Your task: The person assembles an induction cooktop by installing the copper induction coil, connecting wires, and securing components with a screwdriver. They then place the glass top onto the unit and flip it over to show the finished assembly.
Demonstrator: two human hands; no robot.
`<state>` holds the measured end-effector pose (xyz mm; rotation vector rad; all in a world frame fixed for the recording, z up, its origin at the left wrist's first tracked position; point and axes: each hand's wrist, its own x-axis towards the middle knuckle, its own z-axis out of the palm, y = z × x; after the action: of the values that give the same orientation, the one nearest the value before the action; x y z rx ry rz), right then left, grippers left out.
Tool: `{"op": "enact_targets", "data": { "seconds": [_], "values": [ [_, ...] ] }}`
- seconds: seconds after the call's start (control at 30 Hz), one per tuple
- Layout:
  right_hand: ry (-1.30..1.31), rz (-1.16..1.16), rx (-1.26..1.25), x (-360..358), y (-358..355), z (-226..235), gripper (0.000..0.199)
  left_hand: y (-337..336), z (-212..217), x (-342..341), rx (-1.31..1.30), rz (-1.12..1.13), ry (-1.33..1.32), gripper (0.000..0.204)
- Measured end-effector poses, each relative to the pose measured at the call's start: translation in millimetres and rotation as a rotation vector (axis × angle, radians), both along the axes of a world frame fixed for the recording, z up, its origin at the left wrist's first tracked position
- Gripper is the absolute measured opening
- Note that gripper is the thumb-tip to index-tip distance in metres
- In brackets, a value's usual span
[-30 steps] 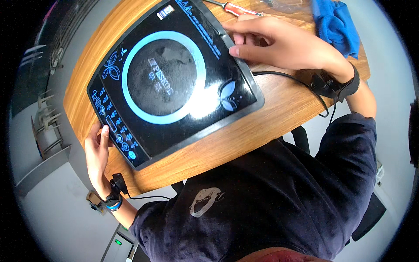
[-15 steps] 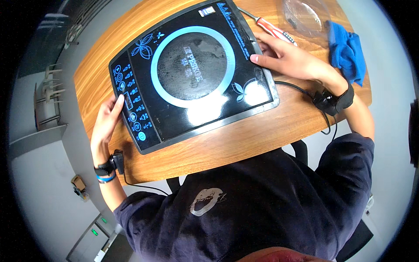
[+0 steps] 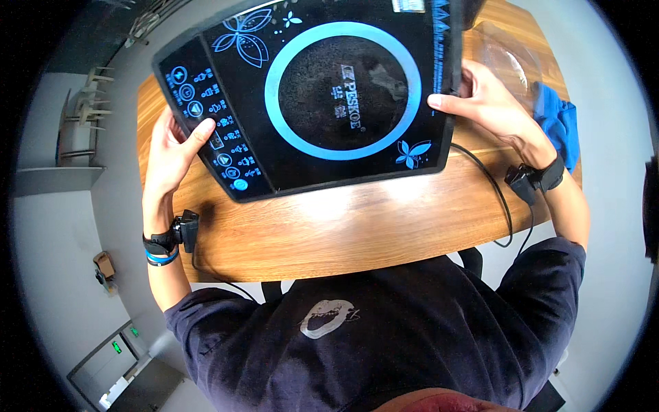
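Between my two hands an induction cooktop (image 3: 302, 173) is held up above the wooden table, tilted, with its black glass face toward me. A light blue ring and blue flower prints mark the glass. My left hand (image 3: 175, 147) grips the edge beside the row of touch buttons, thumb on the face and fingers behind. On the opposite edge my right hand (image 3: 491, 110) grips the same way, thumb on the glass and its other fingers partly hidden behind. A black cord (image 3: 498, 189) hangs down from the cooktop's right side to the table.
A crumpled blue cloth (image 3: 557, 123) lies at the table's right edge, next to a clear plastic cover (image 3: 504, 51). The wooden table (image 3: 329, 237) has a rounded near edge close to my body. Beyond its left side stand pale stools (image 3: 86, 110).
Both hands have lifted the cooktop higher and tipped its face more toward me, shifting it to the right. The red-and-white screwdriver is now hidden from view.
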<state>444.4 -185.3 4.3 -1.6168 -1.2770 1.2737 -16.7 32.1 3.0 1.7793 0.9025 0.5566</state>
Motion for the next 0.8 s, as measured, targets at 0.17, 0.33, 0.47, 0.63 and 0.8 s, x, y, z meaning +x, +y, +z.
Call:
{"op": "enact_targets", "data": {
  "seconds": [0.17, 0.33, 0.47, 0.63, 0.8],
  "values": [
    [-0.248, 0.029, 0.182, 6, -9, 22, 0.058, -5, -1, -12, 0.242, 0.003, -0.098, 0.050],
    [-0.507, 0.055, 0.219, 10, -24, 28, 0.051, -4, -12, -35, 0.495, -0.062, -0.117, 0.049],
    [-0.667, 0.297, 0.623, 27, -28, 13, 0.052, -2, -17, -56, 0.720, -0.067, 0.212, 0.034],
    [-0.877, 0.496, 0.881, 16, -9, -6, 0.052, -11, -9, -14, 0.615, -0.379, 0.049, 0.018],
    [-1.148, 0.590, 0.883, 3, -11, -9, 0.046, -25, -12, -8, 0.994, -0.507, 0.209, 0.029]
  ]
}}
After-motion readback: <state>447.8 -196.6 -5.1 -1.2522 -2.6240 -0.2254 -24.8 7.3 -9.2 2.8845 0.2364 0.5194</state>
